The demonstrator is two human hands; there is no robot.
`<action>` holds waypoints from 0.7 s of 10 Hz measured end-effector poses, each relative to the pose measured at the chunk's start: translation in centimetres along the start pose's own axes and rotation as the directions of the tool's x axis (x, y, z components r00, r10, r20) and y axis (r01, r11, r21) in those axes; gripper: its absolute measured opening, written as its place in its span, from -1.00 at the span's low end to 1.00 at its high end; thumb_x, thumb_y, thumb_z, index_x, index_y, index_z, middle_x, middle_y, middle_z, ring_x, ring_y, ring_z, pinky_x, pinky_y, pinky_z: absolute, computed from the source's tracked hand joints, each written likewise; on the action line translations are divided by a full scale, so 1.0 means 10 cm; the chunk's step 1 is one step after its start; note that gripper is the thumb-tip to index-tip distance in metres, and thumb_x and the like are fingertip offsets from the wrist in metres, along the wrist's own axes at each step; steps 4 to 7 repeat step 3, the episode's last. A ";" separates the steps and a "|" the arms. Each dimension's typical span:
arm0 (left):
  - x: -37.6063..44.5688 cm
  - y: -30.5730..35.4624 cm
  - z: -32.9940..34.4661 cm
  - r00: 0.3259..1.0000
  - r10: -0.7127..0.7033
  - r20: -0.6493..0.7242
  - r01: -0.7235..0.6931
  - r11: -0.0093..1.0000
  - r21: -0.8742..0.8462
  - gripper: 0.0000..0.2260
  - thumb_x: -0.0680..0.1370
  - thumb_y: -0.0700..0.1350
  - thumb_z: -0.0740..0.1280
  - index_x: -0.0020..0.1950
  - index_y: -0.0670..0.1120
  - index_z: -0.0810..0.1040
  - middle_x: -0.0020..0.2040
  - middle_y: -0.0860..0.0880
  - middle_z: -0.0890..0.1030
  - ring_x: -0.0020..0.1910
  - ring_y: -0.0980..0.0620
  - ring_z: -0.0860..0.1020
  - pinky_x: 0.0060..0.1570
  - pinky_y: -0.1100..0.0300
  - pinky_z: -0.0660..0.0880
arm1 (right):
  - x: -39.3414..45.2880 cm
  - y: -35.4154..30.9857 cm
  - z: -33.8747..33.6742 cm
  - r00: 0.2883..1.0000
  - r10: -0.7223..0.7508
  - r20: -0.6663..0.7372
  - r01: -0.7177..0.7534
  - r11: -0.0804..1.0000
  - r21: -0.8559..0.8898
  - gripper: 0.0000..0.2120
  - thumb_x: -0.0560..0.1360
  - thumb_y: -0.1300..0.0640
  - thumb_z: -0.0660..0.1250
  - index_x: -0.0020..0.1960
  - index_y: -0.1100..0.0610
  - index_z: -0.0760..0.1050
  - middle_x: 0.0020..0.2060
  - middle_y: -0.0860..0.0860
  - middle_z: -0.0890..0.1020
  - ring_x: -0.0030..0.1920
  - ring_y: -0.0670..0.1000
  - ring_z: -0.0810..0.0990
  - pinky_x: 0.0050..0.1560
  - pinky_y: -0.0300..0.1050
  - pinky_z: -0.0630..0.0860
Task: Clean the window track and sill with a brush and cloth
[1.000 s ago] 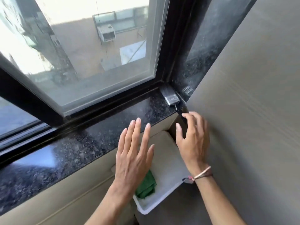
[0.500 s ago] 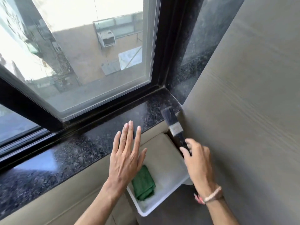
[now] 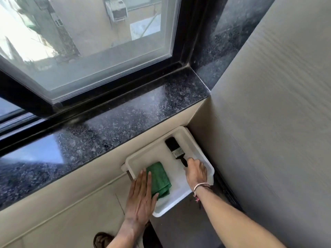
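A black-bristled brush (image 3: 174, 148) with a metal ferrule lies in the white tray (image 3: 200, 151) below the sill, bristles pointing to the wall. My right hand (image 3: 196, 171) is closed round its black handle. A folded green cloth (image 3: 159, 177) rests in the tray's left half. My left hand (image 3: 141, 196) hovers flat over the tray's left rim, fingers apart, its fingertips at the cloth's left edge; whether they touch it I cannot tell. The speckled black granite sill (image 3: 114, 122) and the dark window track (image 3: 111, 97) run above the tray.
A beige panelled wall (image 3: 268, 122) closes the right side, meeting the sill at the corner. The window pane (image 3: 100, 42) shows buildings outside. Beige wall cladding (image 3: 62, 203) drops below the sill. A sandalled foot (image 3: 102, 239) shows at the bottom edge.
My right hand carried the brush from the sill's right corner down into the tray. My left hand dropped from above the sill to the cloth. The view tilted downward.
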State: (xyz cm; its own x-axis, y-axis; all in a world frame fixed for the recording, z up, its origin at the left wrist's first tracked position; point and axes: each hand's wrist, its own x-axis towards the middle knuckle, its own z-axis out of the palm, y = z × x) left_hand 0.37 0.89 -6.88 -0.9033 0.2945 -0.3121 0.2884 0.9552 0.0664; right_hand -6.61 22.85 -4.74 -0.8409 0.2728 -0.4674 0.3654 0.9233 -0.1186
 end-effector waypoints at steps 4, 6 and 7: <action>0.08 -0.13 -0.08 0.955 0.126 -0.269 -0.133 0.991 -0.010 -0.38 0.69 0.17 0.11 0.58 -0.25 0.36 0.58 -0.25 0.39 0.55 -0.19 0.42 0.58 -0.02 0.11 | -0.01 0.00 0.05 0.993 -0.104 -0.054 0.100 0.992 -0.072 -0.89 0.62 0.16 0.31 0.12 0.15 0.54 0.08 0.15 0.71 0.11 0.21 0.69 -0.02 0.03 0.58; 0.08 -0.13 -0.08 0.955 0.126 -0.269 -0.133 0.991 -0.010 -0.38 0.69 0.17 0.11 0.58 -0.25 0.36 0.58 -0.25 0.39 0.55 -0.19 0.42 0.58 -0.02 0.11 | -0.01 0.00 0.05 0.993 -0.104 -0.054 0.100 0.992 -0.072 -0.89 0.62 0.16 0.31 0.12 0.15 0.54 0.08 0.15 0.71 0.11 0.21 0.69 -0.02 0.03 0.58; 0.08 -0.13 -0.08 0.955 0.126 -0.269 -0.133 0.991 -0.010 -0.38 0.69 0.17 0.11 0.58 -0.25 0.36 0.58 -0.25 0.39 0.55 -0.19 0.42 0.58 -0.02 0.11 | -0.01 0.00 0.05 0.993 -0.104 -0.054 0.100 0.992 -0.072 -0.89 0.62 0.16 0.31 0.12 0.15 0.54 0.08 0.15 0.71 0.11 0.21 0.69 -0.02 0.03 0.58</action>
